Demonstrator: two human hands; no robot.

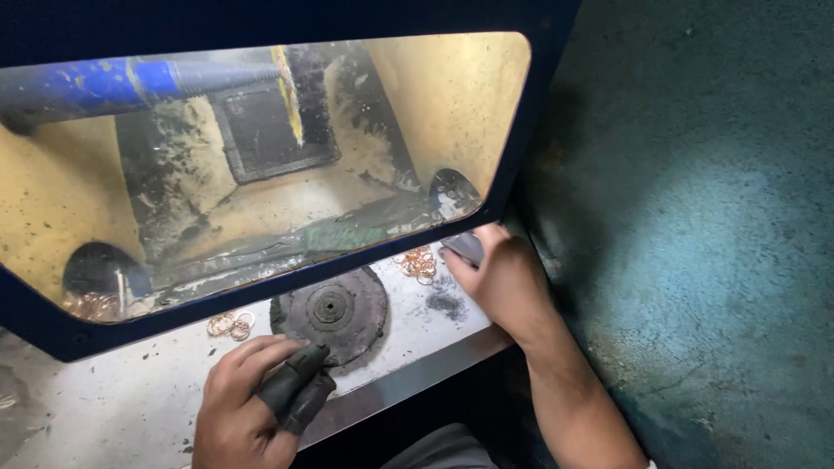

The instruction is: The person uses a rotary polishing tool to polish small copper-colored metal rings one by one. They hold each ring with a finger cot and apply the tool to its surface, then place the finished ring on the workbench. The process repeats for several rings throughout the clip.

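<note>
A dark, dirty buffing wheel (334, 310) sits in a slot of the white bench, below a blue-framed hood window (261, 156). My left hand (252, 404) rests at the bench's front edge, two fingers wrapped in dark finger covers that touch the wheel's near rim. It holds nothing that I can see. My right hand (504, 282) is to the right of the wheel, fingers closed on a small grey piece (465, 247). Just left of that hand lies a pile of small copper rings (417, 263).
More copper rings (230, 325) lie left of the wheel. Inside the yellow, grimy hood a blue pipe (122, 87) runs across the top left, with a dark square vent (269, 130) behind. A metal strip (408, 382) edges the bench. A teal wall (712, 217) stands at right.
</note>
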